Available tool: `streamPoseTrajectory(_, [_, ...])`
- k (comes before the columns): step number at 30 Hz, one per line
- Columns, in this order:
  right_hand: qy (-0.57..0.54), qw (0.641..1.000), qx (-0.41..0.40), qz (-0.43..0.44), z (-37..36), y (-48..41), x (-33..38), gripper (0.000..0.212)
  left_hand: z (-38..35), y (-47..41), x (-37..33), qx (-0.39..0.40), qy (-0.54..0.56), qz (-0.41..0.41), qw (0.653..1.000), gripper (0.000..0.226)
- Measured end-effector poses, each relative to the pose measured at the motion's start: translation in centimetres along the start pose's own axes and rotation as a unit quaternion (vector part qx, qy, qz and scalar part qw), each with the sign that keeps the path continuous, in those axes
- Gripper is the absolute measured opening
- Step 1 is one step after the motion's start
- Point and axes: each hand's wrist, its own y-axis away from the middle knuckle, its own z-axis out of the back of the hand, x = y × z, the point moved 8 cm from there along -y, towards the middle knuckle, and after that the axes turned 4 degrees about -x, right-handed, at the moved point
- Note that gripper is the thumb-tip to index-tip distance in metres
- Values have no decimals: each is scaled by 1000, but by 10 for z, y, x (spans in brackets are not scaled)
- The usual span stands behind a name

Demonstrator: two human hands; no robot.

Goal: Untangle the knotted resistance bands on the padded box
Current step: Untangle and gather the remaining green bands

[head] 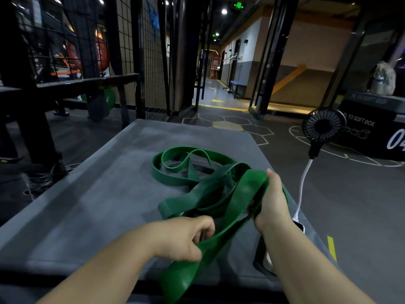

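Both hands are on the resistance bands [238, 194]; the tangle sits on the right half of the padded box [87, 194], nearer its front-right corner. One loose loop [171, 179] lies flat toward the middle of the top.

The left hand [188, 240] is closed, thumb and fingers pinching a wide strand at the front edge; that strand's tail hangs over the edge. The right hand [270, 200] is wrapped round a wide strand by the right edge and lifts it off the pad.

The knot [210, 189] sits between the two grips and looks slack, not cinched. My read:
- don't pull the hands apart; that would tighten it
- keep the right strand raised to open a window; feed the left strand back through it
- can't tell how many bands are involved, so trace one strand before committing
- leave the flat loop on the pad so it doesn't re-cross
- watch the fan [322, 126] and its white stalk [303, 185] just off the right edge; a snapping band could catch them
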Motion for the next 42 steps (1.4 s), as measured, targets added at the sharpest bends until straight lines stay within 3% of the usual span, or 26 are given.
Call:
streamPoseTrajectory(5, [99, 994, 52, 1, -11, 6, -2, 33, -7, -3, -10, 18, 41, -32, 998, 34])
streamPoseTrajectory(7, [126, 990, 57, 20, -13, 6, -1, 28, -1, -5, -12, -10, 50, -39, 998, 39])
streamPoseTrajectory(10, [175, 979, 96, 42, -27, 15, -2, 22, 13, -11, -2, -109, 148, -16, 983, 48])
streamPoseTrajectory(12, [205, 969, 126, 56, -38, 23, -4, 22, 16, -14, 14, -155, 245, 22, 957, 57])
streamPoseTrajectory(14, [218, 963, 146, 70, -45, 28, -7, 24, 22, -16, 27, -215, 317, 53, 922, 52])
streamPoseTrajectory(17, [195, 963, 179, 52, -53, 35, -13, 25, 47, -5, 35, -376, 220, 75, 897, 35])
streamPoseTrajectory(19, [174, 965, 191, 39, -56, 40, -15, 23, 68, 12, 27, -487, 133, 61, 861, 27])
streamPoseTrajectory(21, [157, 967, 198, 31, -58, 43, -17, 20, 69, 5, 35, -456, 187, 45, 869, 21])
streamPoseTrajectory(23, [154, 966, 204, 30, -58, 45, -19, 19, 45, -12, 44, -294, 317, 67, 899, 24])
streamPoseTrajectory(25, [161, 965, 203, 29, -57, 45, -20, 20, 21, -22, 46, -177, 406, 78, 893, 44])
streamPoseTrajectory(27, [156, 967, 197, 28, -56, 44, -20, 19, 22, -23, 49, -204, 378, 82, 899, 54])
streamPoseTrajectory(30, [150, 973, 175, 19, -54, 42, -23, 15, 51, -15, 58, -331, 224, 113, 910, 45])
streamPoseTrajectory(32, [141, 977, 157, -3, -52, 41, -30, 12, 68, -6, 58, -374, 145, 108, 910, 44])
streamPoseTrajectory(36, [86, 985, 130, -71, -49, 42, -40, 25, 68, -5, 45, -332, 175, 42, 926, 38])
streamPoseTrajectory(39, [123, 982, 119, -81, -44, 39, -41, 49, 55, -10, 34, -291, 201, 10, 935, 43])
streamPoseTrajectory(42, [167, 982, 55, -62, -33, 29, -42, 60, 51, -10, 31, -281, 168, 20, 945, 50])
